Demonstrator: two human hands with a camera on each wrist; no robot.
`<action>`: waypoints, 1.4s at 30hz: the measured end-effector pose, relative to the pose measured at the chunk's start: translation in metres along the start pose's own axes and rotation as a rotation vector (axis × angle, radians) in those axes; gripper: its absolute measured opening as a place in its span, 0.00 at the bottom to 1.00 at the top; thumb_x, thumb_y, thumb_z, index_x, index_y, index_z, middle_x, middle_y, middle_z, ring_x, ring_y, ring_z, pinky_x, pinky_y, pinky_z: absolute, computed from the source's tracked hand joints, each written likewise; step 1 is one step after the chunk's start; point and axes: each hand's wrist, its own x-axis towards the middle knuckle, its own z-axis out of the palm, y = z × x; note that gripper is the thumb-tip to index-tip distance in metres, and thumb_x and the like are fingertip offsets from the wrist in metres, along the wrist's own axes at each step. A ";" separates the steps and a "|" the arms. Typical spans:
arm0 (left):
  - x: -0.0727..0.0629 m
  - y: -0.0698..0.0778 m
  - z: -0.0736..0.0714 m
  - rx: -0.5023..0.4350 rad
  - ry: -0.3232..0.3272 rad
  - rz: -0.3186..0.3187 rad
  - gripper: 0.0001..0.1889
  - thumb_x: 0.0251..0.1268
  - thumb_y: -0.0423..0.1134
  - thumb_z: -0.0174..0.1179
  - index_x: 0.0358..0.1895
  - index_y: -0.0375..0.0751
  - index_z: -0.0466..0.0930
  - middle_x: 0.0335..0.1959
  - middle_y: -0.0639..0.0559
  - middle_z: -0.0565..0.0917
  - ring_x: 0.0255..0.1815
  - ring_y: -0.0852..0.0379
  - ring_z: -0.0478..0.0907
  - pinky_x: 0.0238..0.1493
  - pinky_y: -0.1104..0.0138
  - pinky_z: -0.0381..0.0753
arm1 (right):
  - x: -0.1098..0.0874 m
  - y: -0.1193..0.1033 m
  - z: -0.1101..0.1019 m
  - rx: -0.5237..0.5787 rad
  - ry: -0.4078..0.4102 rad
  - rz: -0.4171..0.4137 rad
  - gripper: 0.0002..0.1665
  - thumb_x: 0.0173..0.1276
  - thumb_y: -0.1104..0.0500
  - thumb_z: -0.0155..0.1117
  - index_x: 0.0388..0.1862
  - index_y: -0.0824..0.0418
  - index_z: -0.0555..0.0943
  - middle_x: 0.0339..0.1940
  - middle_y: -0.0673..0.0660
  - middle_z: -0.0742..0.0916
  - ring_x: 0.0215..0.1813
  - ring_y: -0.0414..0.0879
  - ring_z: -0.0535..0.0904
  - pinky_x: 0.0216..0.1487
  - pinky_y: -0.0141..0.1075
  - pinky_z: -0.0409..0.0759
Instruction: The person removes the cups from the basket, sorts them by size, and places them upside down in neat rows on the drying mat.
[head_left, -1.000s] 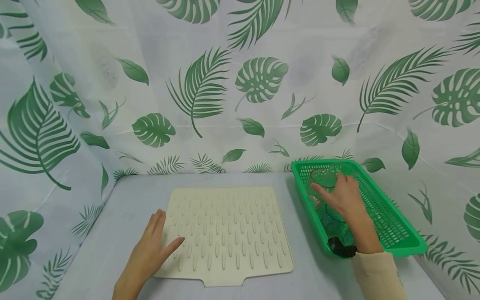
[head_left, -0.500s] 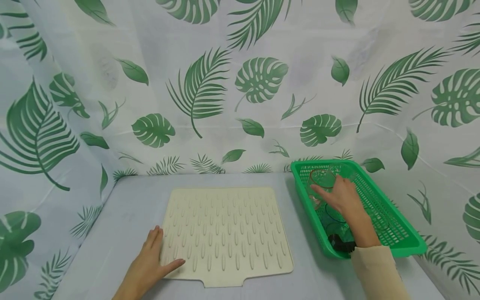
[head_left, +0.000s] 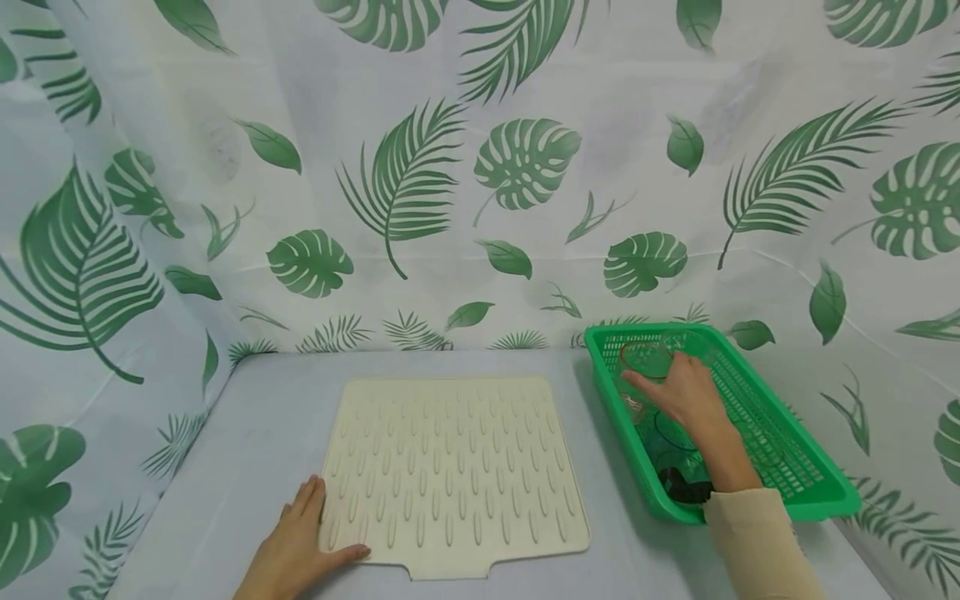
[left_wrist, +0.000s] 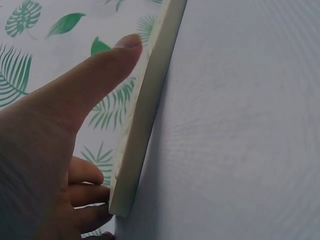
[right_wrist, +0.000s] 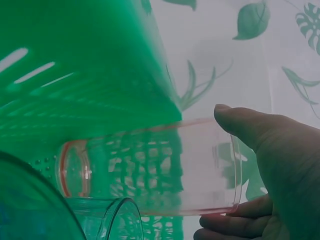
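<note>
My left hand lies at the near left corner of a cream ribbed drying mat. Its fingers reach along the mat's left edge while the thumb lies over the near edge; in the left wrist view the fingertips meet the mat's corner. Inside the green basket, my right hand holds a clear, pink-tinted drinking glass by its mouth end, thumb on one side and fingers on the other. A bluish glass and another clear glass lie close by. The right forearm hides part of the basket's contents.
The green perforated basket stands at the right of the white-covered table, apart from the mat. A leaf-patterned curtain closes off the back and sides. A black wrist device sits at the right wrist, near the basket's left wall.
My left hand has slid toward the near edge, down the mat's left side, and its thumb now lies at the mat's near edge. The right hand has stayed at the glass.
</note>
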 end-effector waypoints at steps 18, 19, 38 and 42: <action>-0.003 -0.003 0.002 -0.010 -0.022 -0.009 0.75 0.33 0.78 0.70 0.74 0.19 0.52 0.76 0.22 0.55 0.74 0.21 0.55 0.69 0.34 0.66 | -0.001 0.001 0.003 0.036 0.016 0.007 0.66 0.65 0.25 0.57 0.72 0.83 0.58 0.67 0.85 0.67 0.63 0.78 0.69 0.55 0.66 0.76; -0.003 -0.003 0.002 -0.012 -0.022 -0.008 0.75 0.33 0.78 0.70 0.74 0.19 0.52 0.76 0.22 0.55 0.74 0.21 0.55 0.69 0.34 0.66 | -0.001 0.001 0.003 0.042 0.016 0.009 0.65 0.65 0.26 0.58 0.72 0.83 0.59 0.67 0.85 0.68 0.62 0.77 0.70 0.54 0.65 0.77; -0.002 -0.003 0.002 -0.012 -0.032 -0.026 0.75 0.34 0.79 0.69 0.75 0.20 0.52 0.77 0.23 0.55 0.76 0.22 0.54 0.70 0.34 0.64 | -0.003 0.001 0.005 0.112 0.017 -0.027 0.60 0.61 0.30 0.67 0.69 0.80 0.64 0.59 0.77 0.72 0.53 0.65 0.73 0.47 0.58 0.78; -0.003 -0.002 0.000 -0.016 -0.018 -0.009 0.74 0.35 0.78 0.70 0.74 0.19 0.53 0.76 0.23 0.55 0.75 0.22 0.54 0.69 0.34 0.65 | -0.006 0.001 0.003 0.148 0.056 -0.040 0.59 0.60 0.30 0.68 0.67 0.78 0.66 0.53 0.71 0.75 0.48 0.59 0.74 0.42 0.51 0.78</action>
